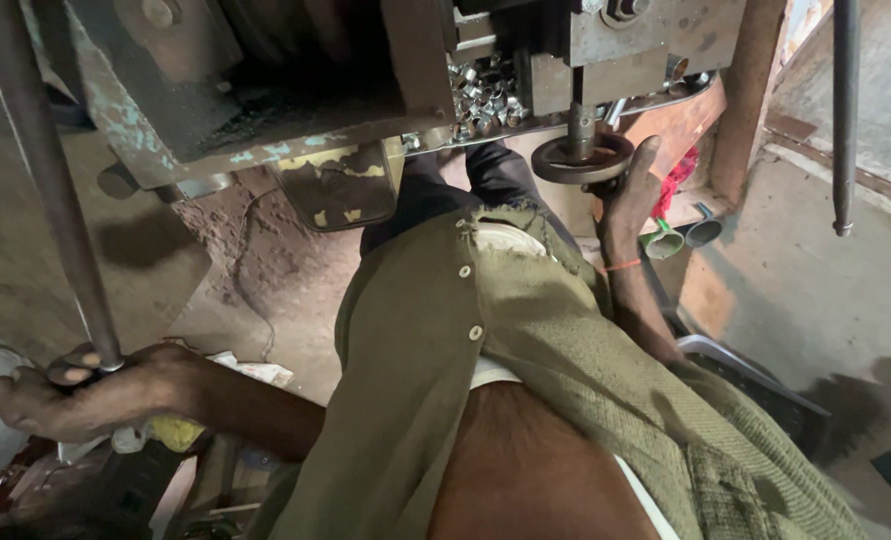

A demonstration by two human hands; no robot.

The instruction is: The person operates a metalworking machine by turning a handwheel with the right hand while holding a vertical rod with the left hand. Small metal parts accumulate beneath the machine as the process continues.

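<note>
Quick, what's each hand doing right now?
Left hand: closed around the lower end of the long metal rod.
Right hand: resting against the round handwheel; a full grip cannot be told.

You are standing in a small metal workshop: a heavy, paint-chipped press machine (296, 100) fills your view, small shiny metal rings (484, 92) lie heaped on it, and the concrete floor (806, 270) is stained.

No packages, labels, signs or screens show, as far as this dim view allows.
</note>
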